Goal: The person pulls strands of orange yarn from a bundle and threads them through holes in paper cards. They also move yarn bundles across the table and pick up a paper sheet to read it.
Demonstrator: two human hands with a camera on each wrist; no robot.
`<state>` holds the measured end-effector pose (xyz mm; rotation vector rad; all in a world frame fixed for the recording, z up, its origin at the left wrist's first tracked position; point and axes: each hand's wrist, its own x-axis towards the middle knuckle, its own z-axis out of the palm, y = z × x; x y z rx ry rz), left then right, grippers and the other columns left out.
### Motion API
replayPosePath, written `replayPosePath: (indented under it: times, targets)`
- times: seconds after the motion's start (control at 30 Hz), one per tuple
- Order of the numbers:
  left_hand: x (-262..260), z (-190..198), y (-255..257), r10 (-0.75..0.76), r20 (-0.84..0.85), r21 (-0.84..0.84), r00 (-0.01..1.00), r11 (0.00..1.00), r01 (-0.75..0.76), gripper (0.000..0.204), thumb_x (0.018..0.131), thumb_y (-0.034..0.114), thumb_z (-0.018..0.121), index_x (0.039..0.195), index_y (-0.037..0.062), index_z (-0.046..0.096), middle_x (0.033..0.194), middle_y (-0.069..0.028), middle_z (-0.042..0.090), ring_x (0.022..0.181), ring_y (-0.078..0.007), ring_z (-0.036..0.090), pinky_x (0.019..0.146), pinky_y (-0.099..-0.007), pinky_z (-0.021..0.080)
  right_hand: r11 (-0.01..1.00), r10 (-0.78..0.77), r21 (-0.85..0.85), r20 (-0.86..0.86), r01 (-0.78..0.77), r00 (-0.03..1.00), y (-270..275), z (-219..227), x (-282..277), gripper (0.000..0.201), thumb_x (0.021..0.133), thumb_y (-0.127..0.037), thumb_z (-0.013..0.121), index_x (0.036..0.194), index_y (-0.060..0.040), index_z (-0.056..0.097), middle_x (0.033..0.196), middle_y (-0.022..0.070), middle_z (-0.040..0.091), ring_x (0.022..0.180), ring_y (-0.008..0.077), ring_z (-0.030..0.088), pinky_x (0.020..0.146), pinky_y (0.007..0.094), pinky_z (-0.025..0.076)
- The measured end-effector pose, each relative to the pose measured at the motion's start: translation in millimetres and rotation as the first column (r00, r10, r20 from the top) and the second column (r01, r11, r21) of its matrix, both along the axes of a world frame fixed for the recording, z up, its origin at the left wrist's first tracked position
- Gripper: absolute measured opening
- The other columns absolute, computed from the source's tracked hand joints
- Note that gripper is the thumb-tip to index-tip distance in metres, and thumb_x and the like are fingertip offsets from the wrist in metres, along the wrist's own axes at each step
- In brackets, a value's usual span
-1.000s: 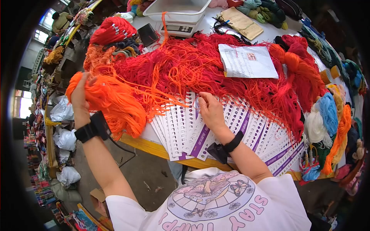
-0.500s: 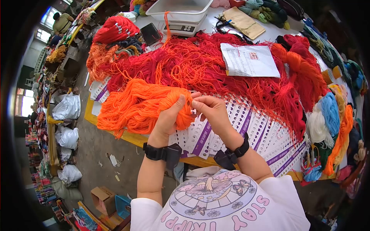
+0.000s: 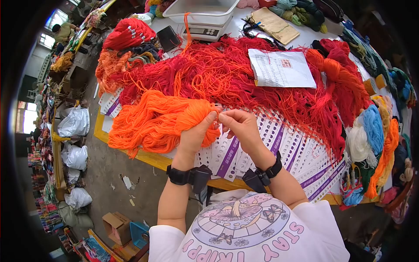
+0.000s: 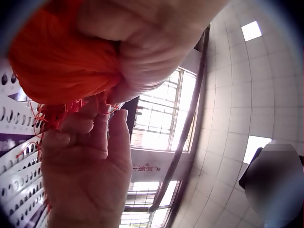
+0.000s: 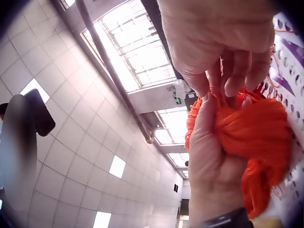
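Observation:
A thick hank of orange yarn (image 3: 150, 122) lies across the table's front edge, its loose loops spreading to the left. My left hand (image 3: 194, 136) grips its gathered right end, thumb over the top. At that end the fingertips of my right hand (image 3: 245, 129) pinch thin orange strands, as the right wrist view shows, where the right hand (image 5: 218, 33) comes from above and meets the left thumb. The left wrist view has the bunched orange yarn (image 4: 61, 61) bulging out of the left fist. A wide heap of red and orange yarn (image 3: 205, 70) lies just beyond the hands.
White cards with punched holes and purple stripes (image 3: 270, 144) fan out under the heap. A printed sheet (image 3: 281, 70) rests on the yarn. Behind stand a scale with a white tray (image 3: 203, 17) and a dark phone-like object (image 3: 168, 38). Coloured skeins (image 3: 371, 131) hang at the right.
My left hand swung the orange hank from the far left to the centre, meeting the right hand. Over the last half second, both hands stay together at the hank's end with slight motion.

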<state>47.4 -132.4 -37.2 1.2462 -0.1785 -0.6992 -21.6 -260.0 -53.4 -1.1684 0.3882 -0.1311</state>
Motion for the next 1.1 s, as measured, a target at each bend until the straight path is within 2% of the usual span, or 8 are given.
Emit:
replayPosePath:
  times: [0.37,0.53,0.67,0.83,0.9,0.93,1.0,1.1]
  targets:
    - [-19,-17,-3,0.081,0.64,0.216,0.764,0.935,-0.281,0.019,0.083,0.01,0.058,0.1,0.0004,0.059,0.097,-0.0066,0.062,0.09,-0.0157,0.059,0.077,-0.0291,0.046,0.995,-0.095,0.012,0.005,0.095,0.995,5,-20,6,0.012,0.078,-0.018,0.063,0.08,-0.0064,0.065,0.075,0.0016,0.06,0.066,0.0059,0.055,0.05,0.0181,0.042]
    - [-9,-14,7,0.187,-0.124,-0.308,0.975,0.926,-0.217,0.022,0.084,0.01,0.052,0.103,-0.0002,0.057,0.084,-0.0049,0.061,0.078,-0.0139,0.058,0.076,-0.0271,0.046,0.867,-0.362,0.395,0.081,0.303,0.929,1,-11,6,0.013,0.079,-0.016,0.058,0.082,-0.0055,0.063,0.099,0.0081,0.059,0.084,0.0127,0.055,0.064,0.0251,0.047]
    - [46,-1,78,-0.076,-0.489,-0.816,0.869,0.39,-0.426,0.037,0.081,0.01,0.051,0.115,-0.0003,0.045,0.062,0.0058,0.041,0.052,-0.0055,0.043,0.069,-0.025,0.042,0.436,-0.393,0.898,0.255,-0.066,0.884,-109,-3,-32,0.011,0.076,-0.013,0.055,0.078,-0.0027,0.059,0.089,0.0093,0.062,0.085,0.0209,0.058,0.079,0.0379,0.046]
    - [71,18,164,0.159,-0.193,-0.872,0.968,0.425,-0.243,0.02,0.087,0.018,0.049,0.101,0.004,0.052,0.064,0.005,0.041,0.048,-0.0044,0.041,0.058,-0.0232,0.041,0.219,-0.899,0.454,0.439,0.864,-0.003,-292,31,-201,0.026,0.079,-0.007,0.04,0.055,-0.0137,0.032,0.047,-0.0048,0.029,0.04,0.0067,0.029,0.075,0.0418,0.05]
    - [62,9,130,0.1,-0.136,-0.769,0.986,0.616,-0.168,0.016,0.087,0.02,0.051,0.096,0.0068,0.055,0.064,0.006,0.043,0.047,-0.0031,0.04,0.056,-0.022,0.041,0.532,-0.801,0.361,0.507,0.766,0.317,-236,43,-150,0.02,0.082,-0.012,0.041,0.062,-0.0085,0.042,0.052,-0.0036,0.032,0.043,0.008,0.035,0.073,0.0404,0.05]
    - [56,5,109,0.072,-0.095,-0.653,0.993,0.748,-0.116,0.014,0.087,0.021,0.052,0.092,0.0085,0.056,0.065,0.0064,0.043,0.046,-0.0026,0.04,0.054,-0.0216,0.041,0.4,-0.836,-0.054,0.387,0.915,0.388,-166,57,-87,0.015,0.083,-0.015,0.043,0.08,-0.003,0.051,0.062,-0.0008,0.038,0.049,0.0099,0.042,0.069,0.0353,0.052]
    - [28,-11,49,-0.011,-0.392,-0.332,0.92,0.934,-0.13,0.011,0.084,0.021,0.057,0.086,0.0098,0.059,0.062,0.0057,0.045,0.049,-0.003,0.042,0.052,-0.0219,0.041,0.89,-0.352,-0.173,0.324,0.421,0.878,-107,8,-50,0.019,0.085,-0.014,0.044,0.097,-0.0024,0.054,0.068,0.0002,0.043,0.057,0.0088,0.046,0.059,0.0298,0.052]
    - [-4,-23,-8,-0.129,-0.157,0.033,0.979,0.99,0.136,0.017,0.083,0.02,0.06,0.091,0.0051,0.059,0.067,0.0022,0.052,0.06,-0.0052,0.048,0.054,-0.0198,0.041,0.986,0.152,0.054,0.055,-0.155,0.987,-39,-16,-18,0.025,0.087,-0.023,0.051,0.105,-0.0058,0.05,0.069,-0.0034,0.043,0.059,0.0052,0.049,0.048,0.0232,0.049]
